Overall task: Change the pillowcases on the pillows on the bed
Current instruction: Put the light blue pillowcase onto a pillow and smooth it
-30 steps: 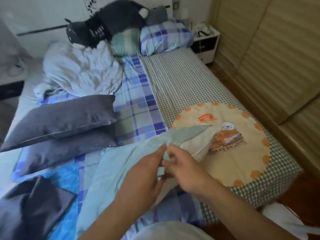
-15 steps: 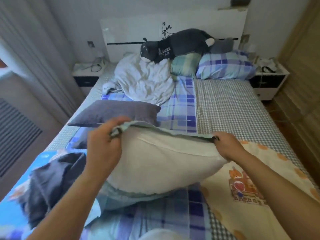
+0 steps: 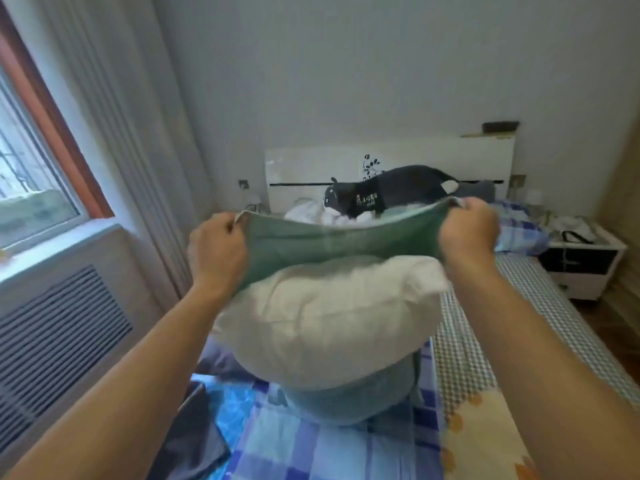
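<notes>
Bedroom setting: pale walls, a bed (image 3: 491,344) running from the foreground to a white headboard (image 3: 388,164) at the far wall. Held raised over the near end of the bed is a white pillow (image 3: 325,317), its lower part seated in a pale green pillowcase (image 3: 332,237) whose bottom bulges just above the blue plaid sheet (image 3: 311,445). The open mouth of the pillowcase is stretched taut across the top, above the exposed white pillow. Left hand (image 3: 218,251) grips the left corner of the pillowcase opening, fingers curled tightly round the fabric edge. Right hand (image 3: 469,230) grips the right corner likewise, fingers closed on the cloth; the two hands are well apart, at about the same height. Both forearms are bare. Beyond the pillowcase, a dark plush animal (image 3: 388,195) lies against the headboard, on top of crumpled white bedding (image 3: 308,213). A blue plaid pillow (image 3: 519,233) rests at the head of the bed on the right side, near a white nightstand (image 3: 585,265). A dark grey cloth (image 3: 194,441) lies at the lower left of the bed. A cream, orange-spotted fabric (image 3: 481,441) lies on the checked sheet at lower right. On the left wall: a window (image 3: 31,188), pale curtain (image 3: 114,109), and a slatted panel (image 3: 59,327) below the sill.
</notes>
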`<state>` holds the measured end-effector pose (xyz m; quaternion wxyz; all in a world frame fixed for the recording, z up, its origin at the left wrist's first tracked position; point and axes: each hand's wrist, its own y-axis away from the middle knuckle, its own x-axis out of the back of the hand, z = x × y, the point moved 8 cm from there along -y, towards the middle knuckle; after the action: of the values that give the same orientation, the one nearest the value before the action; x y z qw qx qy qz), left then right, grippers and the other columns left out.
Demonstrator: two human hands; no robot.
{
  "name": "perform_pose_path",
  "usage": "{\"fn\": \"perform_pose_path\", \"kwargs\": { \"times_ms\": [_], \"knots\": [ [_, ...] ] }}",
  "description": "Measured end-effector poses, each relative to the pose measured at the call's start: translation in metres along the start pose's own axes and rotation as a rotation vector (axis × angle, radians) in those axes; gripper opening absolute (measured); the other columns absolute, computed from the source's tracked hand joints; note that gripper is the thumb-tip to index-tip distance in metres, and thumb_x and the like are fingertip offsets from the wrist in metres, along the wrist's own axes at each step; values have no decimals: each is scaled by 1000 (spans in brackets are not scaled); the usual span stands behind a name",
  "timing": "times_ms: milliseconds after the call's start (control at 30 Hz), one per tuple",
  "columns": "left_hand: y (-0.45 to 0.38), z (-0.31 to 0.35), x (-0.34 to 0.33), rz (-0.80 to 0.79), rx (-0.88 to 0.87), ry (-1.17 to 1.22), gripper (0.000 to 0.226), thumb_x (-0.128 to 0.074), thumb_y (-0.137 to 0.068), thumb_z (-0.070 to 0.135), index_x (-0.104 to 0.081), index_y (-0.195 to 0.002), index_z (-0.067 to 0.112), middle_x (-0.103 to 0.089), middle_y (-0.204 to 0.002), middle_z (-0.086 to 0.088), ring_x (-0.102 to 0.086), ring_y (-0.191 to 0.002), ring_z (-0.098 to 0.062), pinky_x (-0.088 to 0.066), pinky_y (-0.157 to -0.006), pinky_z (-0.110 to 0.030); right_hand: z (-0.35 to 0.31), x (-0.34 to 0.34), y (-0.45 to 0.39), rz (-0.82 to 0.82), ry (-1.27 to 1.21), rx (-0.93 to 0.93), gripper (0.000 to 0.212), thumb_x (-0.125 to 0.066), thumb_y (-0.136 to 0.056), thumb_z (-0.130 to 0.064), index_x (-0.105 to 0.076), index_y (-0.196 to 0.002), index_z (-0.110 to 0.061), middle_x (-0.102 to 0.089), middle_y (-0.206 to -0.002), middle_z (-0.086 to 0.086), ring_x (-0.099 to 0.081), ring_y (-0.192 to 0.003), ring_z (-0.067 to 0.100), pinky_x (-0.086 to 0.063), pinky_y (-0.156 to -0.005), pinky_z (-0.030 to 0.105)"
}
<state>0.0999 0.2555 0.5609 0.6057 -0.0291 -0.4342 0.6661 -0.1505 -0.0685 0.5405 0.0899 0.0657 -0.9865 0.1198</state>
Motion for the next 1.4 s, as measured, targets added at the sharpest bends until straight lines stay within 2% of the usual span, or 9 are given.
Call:
{"fn": "perform_pose_path", "kwargs": {
  "times_ms": [100,233,367,533,667,867,1000,1167,1400],
  "knots": [
    [26,44,17,201,-136,204,26,-55,-97,30,-71,-85,13,-65,-85,-5,-58,-79,-26,-45,-70,-37,-7,25,54,216,-191,114,16,-39,-100,-7,-55,-97,-8,-59,-88,2,-55,-79,17,-39,-71,32],
    [84,89,-62,-245,-276,-37,19,-54,-100,26,-60,-87,14,-66,-82,-12,-60,-78,-36,-36,-62,-37,7,-21,70,52,22,47,28,-37,-97,-2,-59,-115,-5,-65,-113,18,-56,-92,31,-42,-77,36],
    [11,84,7,18,-221,18,23,-52,-98,24,-52,-78,13,-61,-74,-19,-57,-73,-41,-39,-62,-42,-8,61,13,280,-189,-80,30,-35,-103,-8,-59,-120,-2,-59,-111,11,-53,-99,23,-31,-74,21],
    [-40,191,22,-283,-299,236,31,-60,-98,32,-65,-81,7,-50,-66,1,-42,-59,-14,-33,-58,-30,-102,45,58,-412,33,236,15,-52,-101,-21,-59,-92,-14,-61,-85,13,-59,-68,30,-44,-46,27],
    [-67,199,-30,-625,-46,249,29,-58,-101,36,-70,-101,10,-70,-101,-7,-64,-86,-21,-53,-82,-34,-139,97,14,-419,186,308,12,-55,-95,-5,-61,-89,-13,-56,-73,13,-52,-53,23,-43,-36,23],
    [-19,103,-185,-793,386,419,22,-45,-107,26,-57,-98,9,-60,-124,-22,-55,-83,-23,-45,-75,-34,125,114,-115,-297,131,-495,20,-46,-102,-6,-57,-85,-4,-57,-73,17,-56,-53,26,-45,-32,21],
    [125,37,-297,-921,183,138,62,-53,-102,38,-33,-155,14,-42,-154,-17,-49,-131,-35,-41,-108,-43,388,191,-69,-154,512,-804,77,-64,-94,-20,-20,-157,-9,-33,-154,25,-43,-133,45,-43,-109,52],
    [372,-55,-362,-1518,-195,-219,70,-55,-95,42,-31,-156,17,-32,-162,-12,-24,-152,-25,-16,-122,-31,514,196,61,-548,804,-873,61,-61,-97,-20,-36,-151,-5,-42,-152,18,-45,-135,35,-41,-104,36],
    [435,-89,-386,-1602,-337,-330,57,-50,-102,23,-31,-156,28,-25,-165,-2,-23,-151,-22,-22,-120,-29,542,70,90,-751,589,-623,28,-52,-96,-11,-63,-122,-13,-65,-120,6,-61,-110,24,-49,-95,35]
  ]
}}
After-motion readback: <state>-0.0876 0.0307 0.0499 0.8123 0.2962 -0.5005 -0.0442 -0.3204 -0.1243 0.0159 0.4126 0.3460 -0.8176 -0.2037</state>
